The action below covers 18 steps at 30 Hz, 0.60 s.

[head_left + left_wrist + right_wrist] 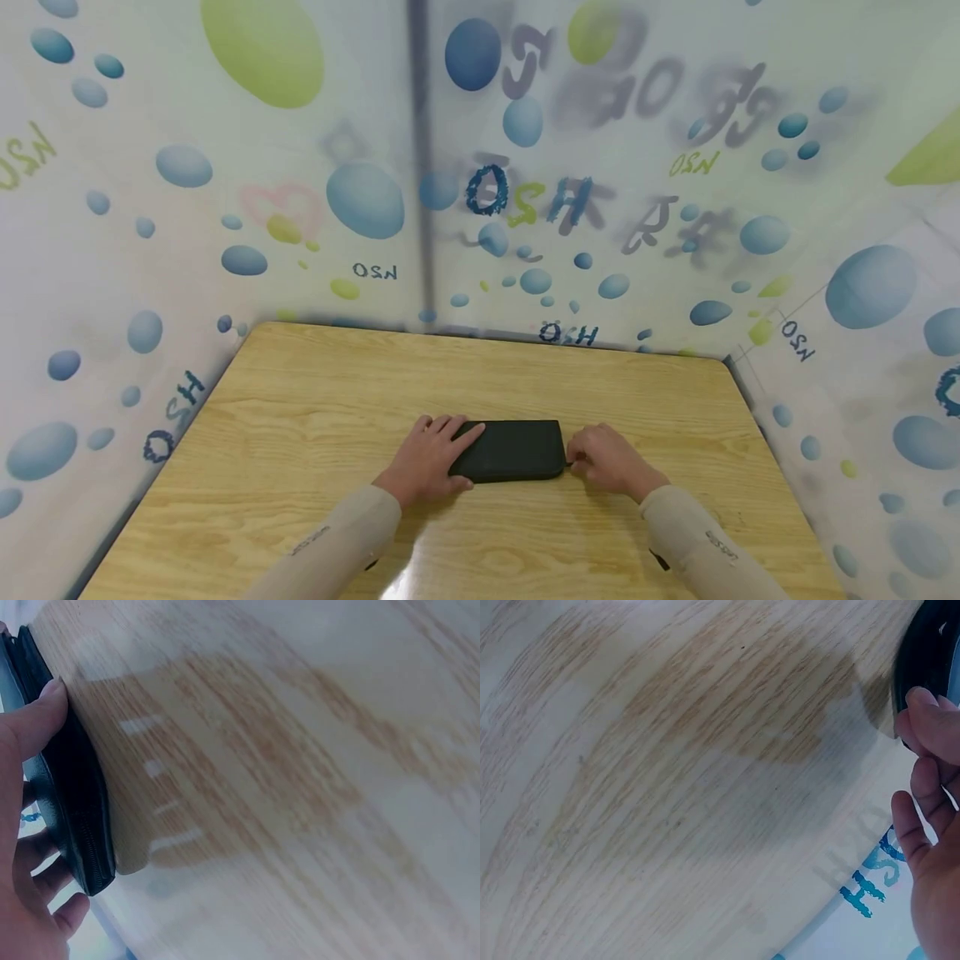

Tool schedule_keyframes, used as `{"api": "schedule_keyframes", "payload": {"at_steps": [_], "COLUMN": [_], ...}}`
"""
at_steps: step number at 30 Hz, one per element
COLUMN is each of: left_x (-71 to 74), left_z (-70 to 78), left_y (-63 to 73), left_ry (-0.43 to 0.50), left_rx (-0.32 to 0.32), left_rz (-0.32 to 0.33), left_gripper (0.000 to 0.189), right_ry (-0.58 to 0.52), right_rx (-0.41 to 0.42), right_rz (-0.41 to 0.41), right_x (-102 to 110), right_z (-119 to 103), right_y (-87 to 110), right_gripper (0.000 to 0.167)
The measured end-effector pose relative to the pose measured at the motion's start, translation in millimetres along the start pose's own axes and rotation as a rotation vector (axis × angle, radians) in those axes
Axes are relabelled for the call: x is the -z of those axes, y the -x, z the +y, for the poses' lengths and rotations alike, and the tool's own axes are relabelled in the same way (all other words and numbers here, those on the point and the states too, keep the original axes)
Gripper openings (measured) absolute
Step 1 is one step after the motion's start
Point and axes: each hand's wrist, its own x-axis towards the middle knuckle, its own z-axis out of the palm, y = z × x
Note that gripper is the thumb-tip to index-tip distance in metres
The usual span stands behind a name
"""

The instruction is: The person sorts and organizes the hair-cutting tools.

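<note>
A black zippered wallet [513,451] lies on the wooden table, its long side running left to right. My left hand [431,458] holds its left end, fingers across the top and thumb at the near edge. In the left wrist view, the zipper [91,844] runs along the side of the wallet, with the thumb [46,712] against that edge. At the wallet's right end, my right hand [606,460] pinches a small dark zipper pull [568,464] near the front corner. The fingertips mostly hide the pull in the right wrist view.
The light wooden tabletop [300,400] reaches back to walls [360,308] printed with blue and green dots and lettering. These walls border the table at the back, left and right.
</note>
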Motion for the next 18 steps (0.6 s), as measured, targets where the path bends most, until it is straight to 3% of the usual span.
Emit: {"api": "schedule_keyframes", "payload": {"at_steps": [18], "left_x": [1.9], "left_z": [-1.8], "left_y": [0.6], "left_ry": [0.025], "left_rx": [-0.02], "left_rz": [0.025], "left_gripper": [0.084], "right_ry": [0.019], "right_rx": [0.063], "right_rz": [0.054], "right_x": [-6.6], "right_z": [3.2], "right_y": [5.0], "right_gripper": [0.01]}}
